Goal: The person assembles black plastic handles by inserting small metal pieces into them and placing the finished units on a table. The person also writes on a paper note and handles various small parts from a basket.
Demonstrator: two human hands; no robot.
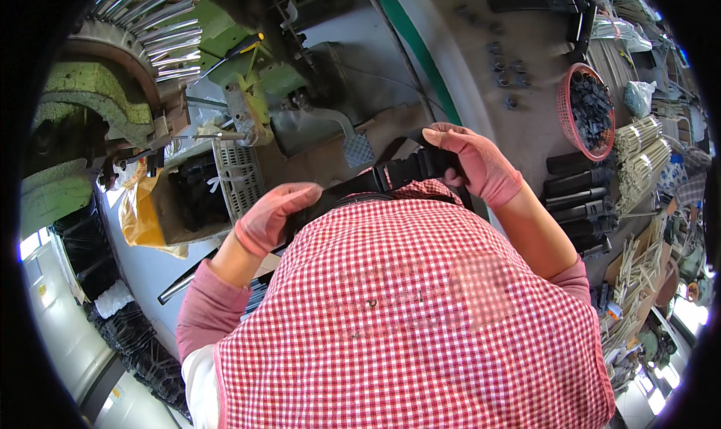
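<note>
A black waist belt (347, 190) with a plastic buckle (402, 171) runs across my front, over a red-and-white checked apron (405, 294). Its buckle looks fastened, just left of my right hand (481, 165). That hand wears a pink glove and pinches a black strap by the buckle, thumb and fingers closed. At the other side my left hand (279, 213), also in a pink glove, is closed on the belt. Part of the belt is hidden behind its fingers and the apron.
A green machine (98, 99) with a ring of metal tubes (169, 42) stands at the left. Below it are a white crate (236, 177) and a yellow bag (143, 211). On the right are a red basket (563, 110) of black parts and bundled rods (642, 159). A foot pedal (359, 150) lies ahead.
</note>
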